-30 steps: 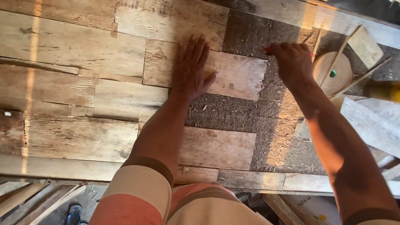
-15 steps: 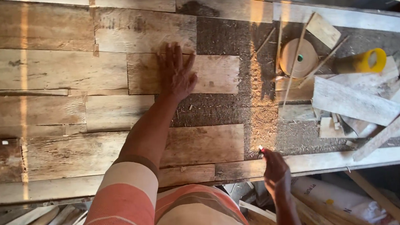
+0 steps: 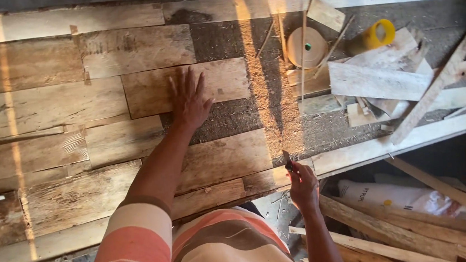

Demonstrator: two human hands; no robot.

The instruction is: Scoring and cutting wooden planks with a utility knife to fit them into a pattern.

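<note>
One left hand [image 3: 190, 100] flat, rough plank [image 3: 184, 87]

The person wears a short-sleeved shirt [image 3: 210, 256] with broad horizontal stripes in salmon, white and brown. Both forearms are bare; left hand [image 3: 190, 100] and right hand [image 3: 304, 185] are ungloved.

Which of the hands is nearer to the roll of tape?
The right hand, near the bench's front edge below the roll of tape. The left hand lies flat on a plank farther off.
</note>
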